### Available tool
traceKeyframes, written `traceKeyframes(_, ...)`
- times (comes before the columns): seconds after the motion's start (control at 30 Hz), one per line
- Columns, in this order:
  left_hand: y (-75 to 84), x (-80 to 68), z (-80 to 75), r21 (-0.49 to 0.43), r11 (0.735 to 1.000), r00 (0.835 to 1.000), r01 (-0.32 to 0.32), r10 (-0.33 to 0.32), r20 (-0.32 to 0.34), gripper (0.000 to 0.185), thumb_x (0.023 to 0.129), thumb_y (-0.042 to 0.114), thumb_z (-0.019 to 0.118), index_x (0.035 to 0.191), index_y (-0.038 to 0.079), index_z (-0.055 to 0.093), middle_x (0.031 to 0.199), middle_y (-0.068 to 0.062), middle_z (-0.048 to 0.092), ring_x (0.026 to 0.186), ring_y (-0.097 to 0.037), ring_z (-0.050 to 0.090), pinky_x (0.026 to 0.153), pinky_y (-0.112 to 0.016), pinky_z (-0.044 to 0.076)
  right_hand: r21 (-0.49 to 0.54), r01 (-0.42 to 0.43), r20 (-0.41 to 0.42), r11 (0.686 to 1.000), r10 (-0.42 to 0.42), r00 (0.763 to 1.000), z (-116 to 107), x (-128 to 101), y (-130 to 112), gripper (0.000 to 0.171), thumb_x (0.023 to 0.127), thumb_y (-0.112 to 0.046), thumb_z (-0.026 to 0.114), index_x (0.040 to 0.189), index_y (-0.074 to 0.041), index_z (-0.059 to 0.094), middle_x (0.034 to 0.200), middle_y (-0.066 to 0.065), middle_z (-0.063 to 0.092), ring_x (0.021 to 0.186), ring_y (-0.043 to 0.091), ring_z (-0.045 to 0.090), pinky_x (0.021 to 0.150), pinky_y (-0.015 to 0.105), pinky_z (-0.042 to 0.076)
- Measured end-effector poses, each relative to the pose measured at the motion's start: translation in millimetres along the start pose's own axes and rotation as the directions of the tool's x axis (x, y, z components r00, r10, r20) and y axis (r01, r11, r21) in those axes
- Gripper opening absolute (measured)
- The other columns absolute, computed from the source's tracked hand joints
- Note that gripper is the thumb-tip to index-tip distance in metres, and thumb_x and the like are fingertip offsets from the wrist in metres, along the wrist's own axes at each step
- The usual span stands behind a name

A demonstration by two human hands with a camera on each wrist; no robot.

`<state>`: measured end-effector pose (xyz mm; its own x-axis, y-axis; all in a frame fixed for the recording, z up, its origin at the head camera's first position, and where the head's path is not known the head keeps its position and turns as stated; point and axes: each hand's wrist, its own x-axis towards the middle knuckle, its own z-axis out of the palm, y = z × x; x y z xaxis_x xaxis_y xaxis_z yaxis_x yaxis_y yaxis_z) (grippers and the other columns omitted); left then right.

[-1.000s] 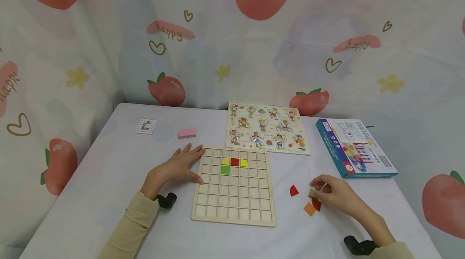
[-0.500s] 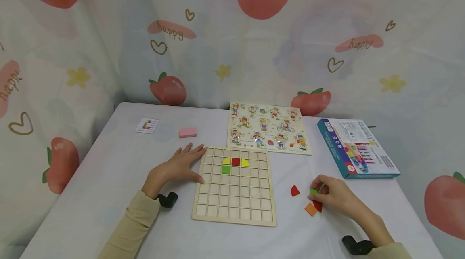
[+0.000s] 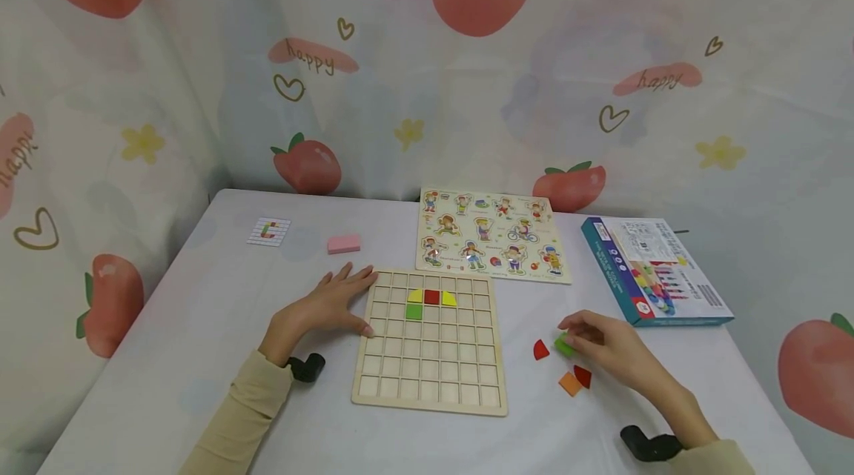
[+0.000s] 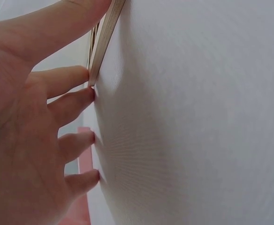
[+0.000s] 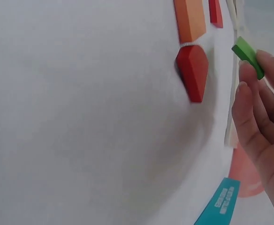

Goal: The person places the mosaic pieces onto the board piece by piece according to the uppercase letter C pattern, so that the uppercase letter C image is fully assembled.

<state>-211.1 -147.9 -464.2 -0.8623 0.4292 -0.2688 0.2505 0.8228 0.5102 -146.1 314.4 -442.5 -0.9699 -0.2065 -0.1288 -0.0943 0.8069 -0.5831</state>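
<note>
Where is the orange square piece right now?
In the head view, the orange square piece lies on the white table right of the wooden grid board, close beside one red wedge and lower in the picture than the right hand.

Fruit-printed curtains (image 3: 494,119) hang behind a white-covered table (image 3: 200,297)

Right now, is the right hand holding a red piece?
No, the right hand pinches a green piece.

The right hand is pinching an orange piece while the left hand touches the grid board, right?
The colour is wrong: the right hand pinches a green piece, as the right wrist view shows, while the left hand touches the grid board.
</note>
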Motion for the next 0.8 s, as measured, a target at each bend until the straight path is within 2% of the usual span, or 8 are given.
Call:
traceKeyframes(0.23, -0.5, 0.1, 0.6, 0.014, 1.0, 1.0, -0.001, 0.001, 0.001, 0.104, 0.071, 0.049, 0.081, 0.155, 0.02, 0.027, 0.164, 0.0, 0.017, 0.153, -0.034, 0.0, 0.122, -0.057, 0.001, 0.055, 0.034, -0.001, 0.998, -0.034, 0.999, 7, 5, -11, 0.021, 0.093, -0.018, 0.066, 0.113, -0.012, 0.068, 0.108, 0.004, 0.071, 0.093, 0.015, 0.068, 0.078, 0.015, 0.056)
traceKeyframes(0.47, 0.4, -0.6, -0.2, 0.015, 1.0, 1.0, -0.006, 0.006, 0.009, 0.105, 0.071, 0.05, 0.081, 0.155, 0.02, 0.026, 0.164, 0.0, 0.017, 0.153, -0.034, 0.0, 0.122, -0.057, 0.001, 0.112, 0.042, 0.039, 0.993, -0.047, 0.998, 16, 11, -24, 0.025, 0.092, -0.015, 0.066, 0.116, -0.011, 0.066, 0.109, 0.004, 0.07, 0.092, 0.014, 0.066, 0.079, 0.011, 0.053)
traceKeyframes(0.67, 0.5, -0.8, -1.8, 0.008, 1.0, 1.0, 0.005, -0.005, 0.013, 0.105, 0.071, 0.049, 0.082, 0.155, 0.02, 0.025, 0.164, 0.001, 0.015, 0.153, -0.034, -0.001, 0.122, -0.057, 0.001, 0.151, 0.094, 0.043, 0.984, -0.101, 0.994, 27, 20, -39, 0.03, 0.089, -0.01, 0.068, 0.119, -0.012, 0.065, 0.111, 0.003, 0.069, 0.093, 0.013, 0.065, 0.084, 0.017, 0.056)
traceKeyframes(0.8, -0.8, 0.6, -1.4, 0.014, 1.0, 1.0, 0.008, -0.008, 0.015, 0.106, 0.071, 0.05, 0.081, 0.155, 0.021, 0.024, 0.164, 0.002, 0.014, 0.153, -0.033, -0.001, 0.122, -0.057, 0.0, 0.181, 0.131, 0.056, 0.975, -0.143, 0.988, 35, 28, -49, 0.03, 0.089, -0.01, 0.069, 0.119, -0.012, 0.066, 0.109, 0.003, 0.069, 0.092, 0.013, 0.065, 0.082, 0.017, 0.056)
